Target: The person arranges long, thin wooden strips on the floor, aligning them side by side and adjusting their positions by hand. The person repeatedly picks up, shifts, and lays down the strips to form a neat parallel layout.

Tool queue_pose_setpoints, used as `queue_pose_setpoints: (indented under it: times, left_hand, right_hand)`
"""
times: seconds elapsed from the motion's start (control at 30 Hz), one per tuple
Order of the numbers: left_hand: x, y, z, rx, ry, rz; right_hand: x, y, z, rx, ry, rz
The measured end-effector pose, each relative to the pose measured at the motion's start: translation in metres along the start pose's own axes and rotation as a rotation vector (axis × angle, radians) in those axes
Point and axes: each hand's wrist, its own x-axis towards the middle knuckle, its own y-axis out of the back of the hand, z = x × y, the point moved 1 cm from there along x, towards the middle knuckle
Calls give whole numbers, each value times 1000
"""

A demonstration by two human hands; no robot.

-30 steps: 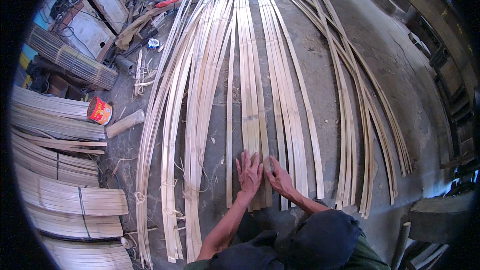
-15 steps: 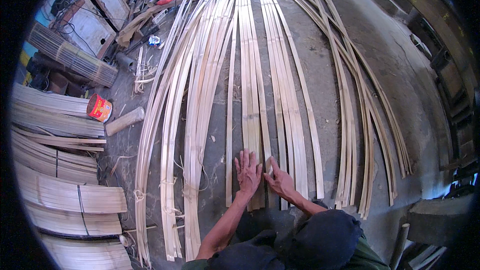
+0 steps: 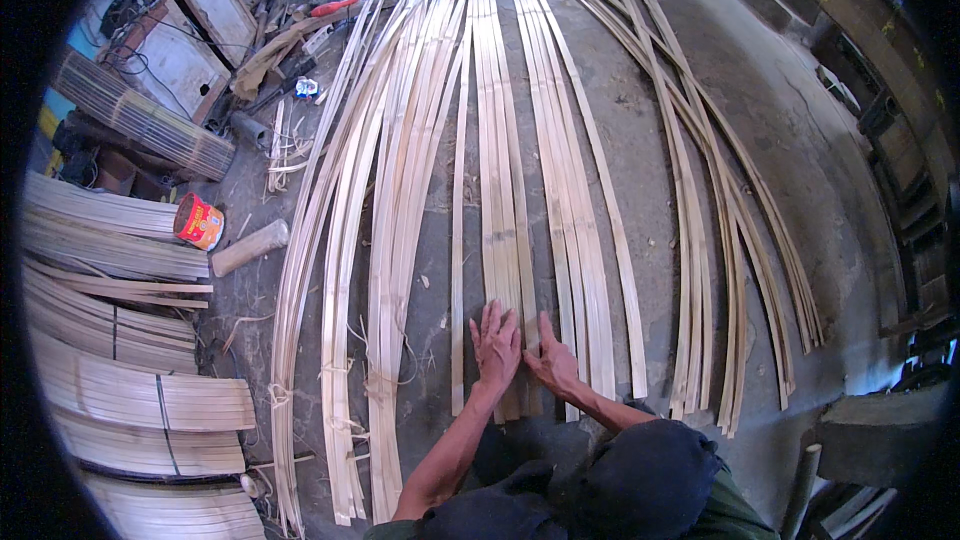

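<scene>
Left hand lies flat on pale strips, fingers extended. Right hand at their right edge; can't tell if gripping.

Beneath the left grip, the strips are pale cream, crossed by brownish bands. Right of the right grip, the crossing laths show a deeper tan. The floor around both is mottled grey. Far left of the left grip, a tub is red and orange with yellow marks, a rolled mat is striped grey-brown, and cream bundles wear dark ties. Behind the right grip, a sleeve is dark green.
</scene>
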Motion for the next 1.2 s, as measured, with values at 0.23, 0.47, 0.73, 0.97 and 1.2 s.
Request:
queue_pose_setpoints:
  times: [0.23,0.47,0.73,0.97,1.2]
  left_hand:
    - [1,11,17,84,-18,101]
    - [16,9,30,-145,23,126]
    - [48,-1,54,-517,183,-106]
    - [49,-33,49,-447,79,-43]
    - [42,-59,35,-436,54,-16]
  right_hand:
    - [-14,9,-4,317,108,189]
    - [-22,14,0,492,218,278]
    - [-31,1,1,549,134,240]
    - [-31,5,8,526,240,283]
    - [-32,23,11,259,144,105]
